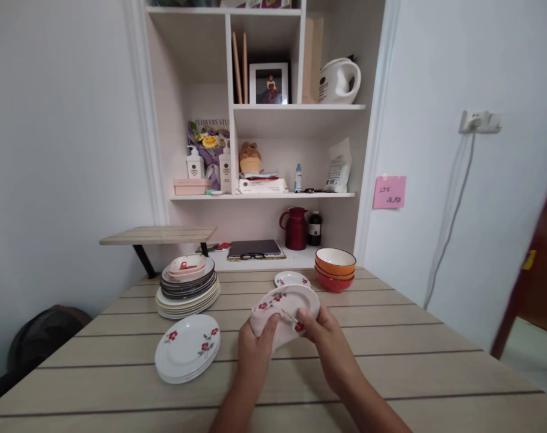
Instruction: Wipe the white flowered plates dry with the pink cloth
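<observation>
A white plate with red flowers is held up, tilted, above the middle of the table. My right hand grips its right edge, thumb on the face and fingers underneath. A pale pink cloth wraps the plate's left edge. My left hand pinches the cloth against the plate, thumb on top; its other fingers are mostly hidden. Just beyond lies another flowered plate on the table. To the left sits a short stack of matching flowered plates.
A taller stack of plates, topped by small pink-rimmed dishes, stands at the back left beneath a raised wooden shelf. Orange and red bowls are nested at the back right. Behind the slatted table, a red jug stands in the shelving.
</observation>
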